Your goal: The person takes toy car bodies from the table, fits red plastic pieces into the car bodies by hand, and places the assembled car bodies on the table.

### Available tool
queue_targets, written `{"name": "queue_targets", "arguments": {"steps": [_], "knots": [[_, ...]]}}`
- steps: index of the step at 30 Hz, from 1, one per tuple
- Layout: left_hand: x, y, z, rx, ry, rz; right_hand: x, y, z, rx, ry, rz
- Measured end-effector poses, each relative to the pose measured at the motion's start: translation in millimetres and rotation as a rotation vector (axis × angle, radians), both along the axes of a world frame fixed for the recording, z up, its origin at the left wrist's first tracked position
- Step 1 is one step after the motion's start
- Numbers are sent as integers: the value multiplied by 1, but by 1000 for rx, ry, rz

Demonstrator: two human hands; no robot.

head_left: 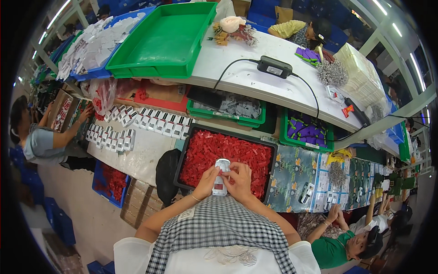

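oblong white plastic casing [219, 192] held in curled left hand [206, 183]; right hand [240, 179] bent over it, grip unclear; red strips [205, 153] heaped beyond.

A pale workbench [148, 157] bears a black tray [273, 166] and white devices [169, 127]
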State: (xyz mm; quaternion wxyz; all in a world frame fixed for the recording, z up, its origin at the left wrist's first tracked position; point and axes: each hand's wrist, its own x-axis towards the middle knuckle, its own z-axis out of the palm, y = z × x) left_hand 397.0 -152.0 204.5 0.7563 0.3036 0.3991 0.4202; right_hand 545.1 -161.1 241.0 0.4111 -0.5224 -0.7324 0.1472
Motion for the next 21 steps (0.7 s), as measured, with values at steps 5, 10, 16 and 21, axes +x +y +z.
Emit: {"name": "queue_targets", "arguments": {"steps": [5, 10, 16, 21], "knots": [[4, -2, -2, 3, 37, -43, 4, -2, -7, -10, 22, -23], [7, -1, 1, 157, 234, -70, 8, -3, -9, -64, 53, -33], [2, 5, 8, 151, 337, -117, 7, 3, 10, -305, 400, -101], [-1, -10, 20, 210, 406, -30, -1, 5, -15, -426, 324, -37]]}}
